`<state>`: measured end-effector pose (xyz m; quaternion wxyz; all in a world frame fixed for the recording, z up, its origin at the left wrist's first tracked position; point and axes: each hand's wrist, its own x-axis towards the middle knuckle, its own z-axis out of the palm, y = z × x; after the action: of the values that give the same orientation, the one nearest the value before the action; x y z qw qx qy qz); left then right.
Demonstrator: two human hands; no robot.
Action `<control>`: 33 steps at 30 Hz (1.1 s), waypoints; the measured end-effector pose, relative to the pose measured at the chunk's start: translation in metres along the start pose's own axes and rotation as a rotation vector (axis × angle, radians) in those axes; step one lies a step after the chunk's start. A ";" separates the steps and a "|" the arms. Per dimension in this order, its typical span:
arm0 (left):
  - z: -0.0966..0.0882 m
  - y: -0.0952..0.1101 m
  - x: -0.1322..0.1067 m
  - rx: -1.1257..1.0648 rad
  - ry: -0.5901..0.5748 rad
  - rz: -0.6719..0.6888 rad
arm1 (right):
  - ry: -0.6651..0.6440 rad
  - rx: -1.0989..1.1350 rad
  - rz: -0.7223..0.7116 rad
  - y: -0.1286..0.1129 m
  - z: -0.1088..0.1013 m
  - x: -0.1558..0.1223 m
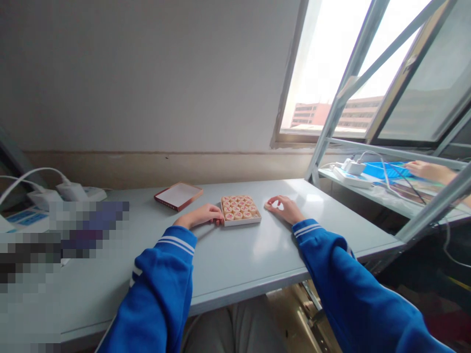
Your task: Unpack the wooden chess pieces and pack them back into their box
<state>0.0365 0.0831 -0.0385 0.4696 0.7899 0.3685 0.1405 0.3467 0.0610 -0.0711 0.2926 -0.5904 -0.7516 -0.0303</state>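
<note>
A shallow open box point(241, 223) of round wooden Chinese chess pieces point(238, 207) lies on the grey table; the pieces sit in rows with red characters on top. My left hand point(206, 214) is closed at the box's left side, its fingertips on the edge. To the right of the box, my right hand point(285, 208) pinches a single round chess piece point(267, 206) between thumb and fingers, at or just above the tabletop. At the box's front right corner a gap shows among the pieces. The box lid point(178, 195) rests upturned to the left, apart from both hands.
White chargers and cables on a power strip point(91, 193) stand at the far left. A metal frame post point(327, 130) rises at the table's right end. Beyond it, another person's hand point(429, 170) is over a blue basket point(384, 169) on a neighbouring table.
</note>
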 end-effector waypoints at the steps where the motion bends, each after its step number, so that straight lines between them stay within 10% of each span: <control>1: 0.000 -0.002 0.001 -0.003 0.003 -0.004 | -0.006 0.022 -0.018 -0.001 0.001 0.001; 23: -0.002 -0.005 0.002 -0.030 0.091 0.005 | -0.137 0.514 -0.128 -0.048 -0.010 -0.005; 33: -0.006 -0.007 -0.005 0.753 0.799 -0.063 | -0.145 0.468 -0.178 -0.046 -0.007 -0.005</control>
<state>0.0268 0.0855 -0.0404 -0.0180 0.7770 0.5665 0.2739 0.3086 0.0398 -0.0536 0.3630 -0.4387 -0.8061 0.1613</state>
